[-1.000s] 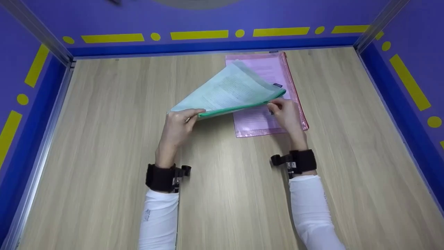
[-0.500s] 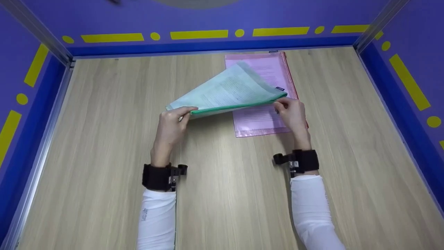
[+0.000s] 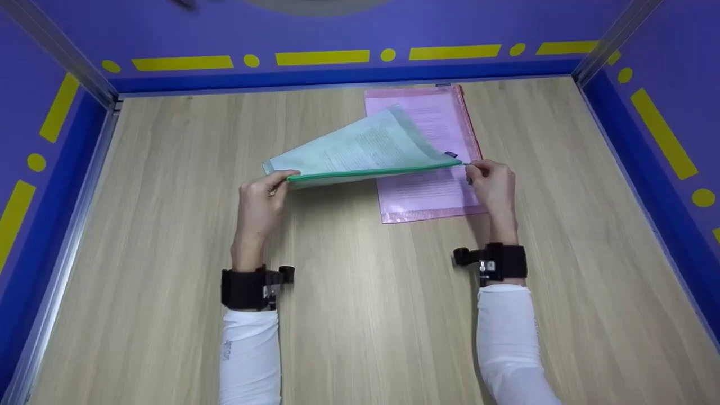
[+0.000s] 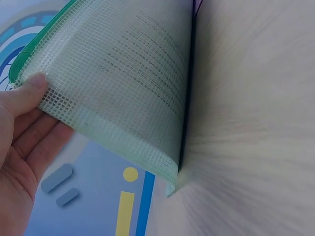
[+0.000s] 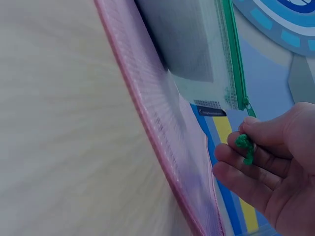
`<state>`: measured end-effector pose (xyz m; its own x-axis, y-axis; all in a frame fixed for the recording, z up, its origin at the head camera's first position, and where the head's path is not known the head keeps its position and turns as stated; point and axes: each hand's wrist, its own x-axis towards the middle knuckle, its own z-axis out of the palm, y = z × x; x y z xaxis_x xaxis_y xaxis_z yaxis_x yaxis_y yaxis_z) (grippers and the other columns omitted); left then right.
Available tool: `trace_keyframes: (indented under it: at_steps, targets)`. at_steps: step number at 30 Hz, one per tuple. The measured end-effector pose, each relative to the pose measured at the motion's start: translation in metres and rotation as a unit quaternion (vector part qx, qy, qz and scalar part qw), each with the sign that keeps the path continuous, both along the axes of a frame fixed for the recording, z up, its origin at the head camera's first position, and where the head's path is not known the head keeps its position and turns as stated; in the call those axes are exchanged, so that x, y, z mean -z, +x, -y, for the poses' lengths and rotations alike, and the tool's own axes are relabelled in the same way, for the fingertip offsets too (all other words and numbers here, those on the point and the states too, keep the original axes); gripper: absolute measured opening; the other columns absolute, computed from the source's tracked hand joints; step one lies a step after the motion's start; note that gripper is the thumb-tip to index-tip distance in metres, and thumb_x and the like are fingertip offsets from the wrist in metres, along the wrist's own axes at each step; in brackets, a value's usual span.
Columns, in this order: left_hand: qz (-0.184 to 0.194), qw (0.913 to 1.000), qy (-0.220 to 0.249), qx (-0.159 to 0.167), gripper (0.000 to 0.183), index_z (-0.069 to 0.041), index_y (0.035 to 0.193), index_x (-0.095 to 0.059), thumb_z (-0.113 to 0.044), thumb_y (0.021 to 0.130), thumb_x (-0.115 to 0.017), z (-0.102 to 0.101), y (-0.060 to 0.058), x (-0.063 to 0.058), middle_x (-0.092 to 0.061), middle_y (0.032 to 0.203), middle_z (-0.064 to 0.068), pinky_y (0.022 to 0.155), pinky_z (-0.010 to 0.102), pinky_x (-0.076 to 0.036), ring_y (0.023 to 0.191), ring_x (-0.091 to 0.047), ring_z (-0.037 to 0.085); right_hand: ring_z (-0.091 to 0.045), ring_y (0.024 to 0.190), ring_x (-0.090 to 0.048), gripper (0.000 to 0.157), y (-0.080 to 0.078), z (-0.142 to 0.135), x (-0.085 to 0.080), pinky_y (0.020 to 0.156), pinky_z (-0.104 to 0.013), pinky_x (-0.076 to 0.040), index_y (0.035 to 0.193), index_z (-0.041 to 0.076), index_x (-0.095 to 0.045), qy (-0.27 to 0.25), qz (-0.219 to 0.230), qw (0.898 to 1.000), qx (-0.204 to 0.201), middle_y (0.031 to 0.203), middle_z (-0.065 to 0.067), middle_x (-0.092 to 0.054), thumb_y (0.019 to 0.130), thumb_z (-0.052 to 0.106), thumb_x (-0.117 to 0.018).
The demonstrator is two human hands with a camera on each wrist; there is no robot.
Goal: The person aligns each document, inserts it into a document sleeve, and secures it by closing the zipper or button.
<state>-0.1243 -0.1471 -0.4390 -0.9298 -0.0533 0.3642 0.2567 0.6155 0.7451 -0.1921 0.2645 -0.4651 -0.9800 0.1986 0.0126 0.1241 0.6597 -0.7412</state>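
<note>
A pale green mesh zipper pouch (image 3: 360, 143) with printed paper inside is held tilted, its green zipper edge (image 3: 374, 171) raised toward me. My left hand (image 3: 260, 205) pinches the left end of that edge; in the left wrist view the thumb lies on the mesh at the corner. At the other end, my right hand (image 3: 495, 188) pinches the zipper's pull cord, and the knotted green cord end (image 5: 244, 147) hangs across the fingers in the right wrist view. The zipper slider (image 5: 244, 102) sits at the right end of the zipper.
A pink zipper pouch (image 3: 427, 199) with printed paper lies flat on the wooden table (image 3: 371, 315), partly beneath the green one. Purple and blue walls (image 3: 337, 34) with yellow marks enclose the table at the back and sides.
Both hands have moved apart, the left leftward with its end of the green pouch. My right hand has shifted right, off the pouch edge and out with the pull cord.
</note>
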Motion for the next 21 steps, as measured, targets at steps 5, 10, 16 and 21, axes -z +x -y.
trace_keyframes:
  at_steps: [5, 10, 16, 21]
  targets:
    - [0.001, 1.0000, -0.001, -0.003, 0.021, -0.004, 0.107, -0.076, 0.002, 0.095, -0.060, 0.000, -0.001, 0.001, -0.077, 0.106, 0.012, 0.084, 0.040, -0.060, 0.098, -0.074, 0.025, -0.010, 0.075, -0.057, 0.024, -0.001, 0.002, 0.002, 0.062, -0.015, -0.043, 0.107, 0.000, -0.073, -0.006, -0.003, 1.000, 0.023, 0.094, -0.016, -0.072, 0.098, 0.017, -0.059]
    - [-0.005, 0.9998, -0.004, -0.018, 0.018, -0.004, 0.106, -0.076, -0.002, 0.095, -0.063, -0.001, -0.002, 0.003, -0.077, 0.104, 0.012, 0.079, 0.038, -0.060, 0.093, -0.074, 0.024, -0.013, 0.077, -0.059, 0.024, -0.001, 0.008, 0.005, 0.066, -0.017, -0.043, 0.107, 0.000, -0.073, -0.006, -0.016, 0.999, 0.041, 0.093, -0.016, -0.072, 0.098, 0.017, -0.059]
    - [-0.014, 0.9993, -0.006, -0.035, 0.017, -0.004, 0.106, -0.076, -0.004, 0.094, -0.065, -0.007, -0.003, 0.004, -0.077, 0.103, 0.013, 0.078, 0.037, -0.061, 0.093, -0.075, 0.022, -0.020, 0.083, -0.063, 0.026, -0.001, 0.019, 0.005, 0.067, -0.018, -0.042, 0.108, -0.001, -0.074, -0.002, -0.045, 0.997, 0.059, 0.098, -0.019, -0.075, 0.096, 0.016, -0.059]
    - [-0.016, 0.9991, -0.019, -0.035, 0.018, -0.003, 0.107, -0.076, -0.003, 0.094, -0.064, -0.018, -0.005, 0.004, -0.077, 0.104, 0.013, 0.079, 0.037, -0.061, 0.093, -0.075, 0.022, -0.018, 0.073, -0.063, 0.031, 0.005, 0.037, -0.002, 0.062, -0.020, -0.043, 0.097, -0.001, -0.076, -0.022, -0.074, 0.994, 0.079, 0.087, -0.015, -0.074, 0.097, 0.024, -0.058]
